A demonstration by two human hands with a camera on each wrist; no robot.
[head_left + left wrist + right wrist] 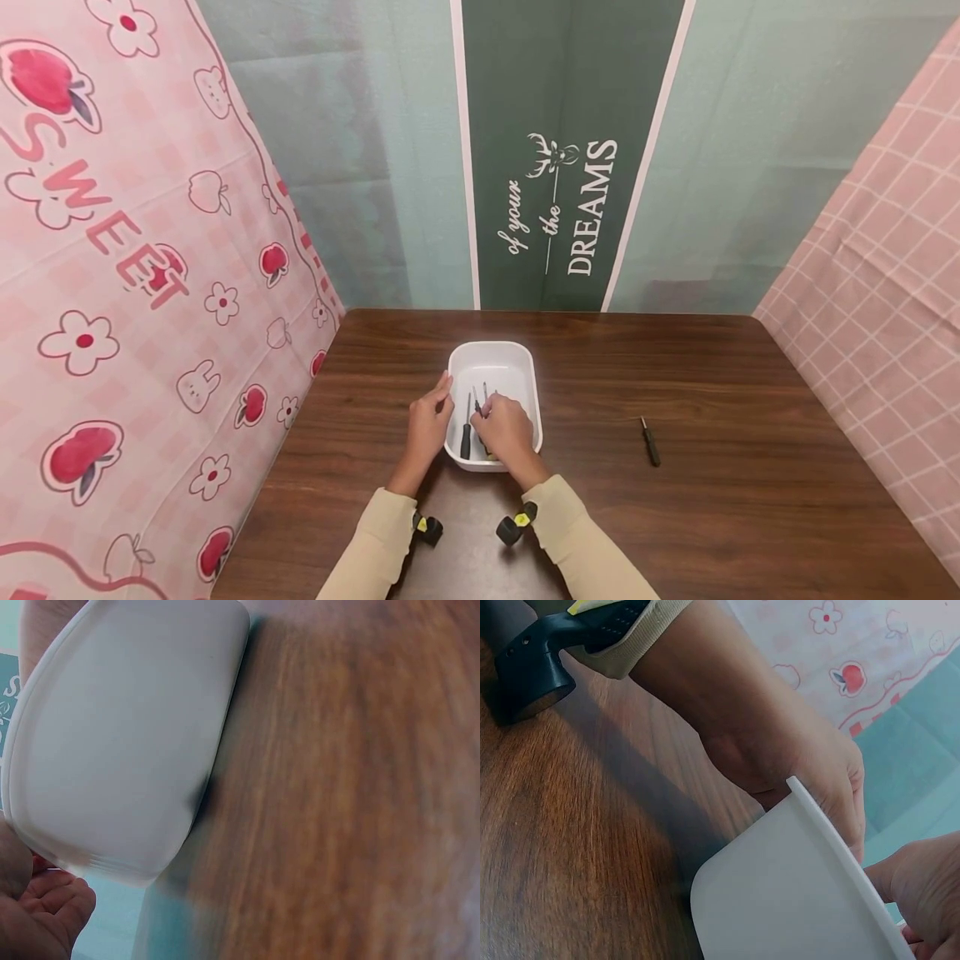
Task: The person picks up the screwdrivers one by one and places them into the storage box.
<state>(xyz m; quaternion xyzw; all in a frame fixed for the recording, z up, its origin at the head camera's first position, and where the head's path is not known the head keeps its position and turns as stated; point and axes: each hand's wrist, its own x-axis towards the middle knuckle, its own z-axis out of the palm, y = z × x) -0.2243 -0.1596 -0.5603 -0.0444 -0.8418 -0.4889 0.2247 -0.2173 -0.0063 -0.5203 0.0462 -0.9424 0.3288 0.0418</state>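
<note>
A white rectangular tray stands on the table with several screwdrivers inside. My left hand grips the tray's left rim, its fingers partly curled in the left wrist view, where the tray's outer wall fills much of the picture. Inside the tray, my right hand pinches a small screwdriver whose thin shaft points away from me; its handle is mostly hidden by the fingers. Left of that hand lies a black-handled screwdriver. Another thin shaft shows beyond the knuckles, and something yellowish is partly covered beneath the palm.
A separate dark screwdriver lies on the brown wooden table to the right of the tray. Printed cloths hang around it: pink on the left, green behind, pink check on the right.
</note>
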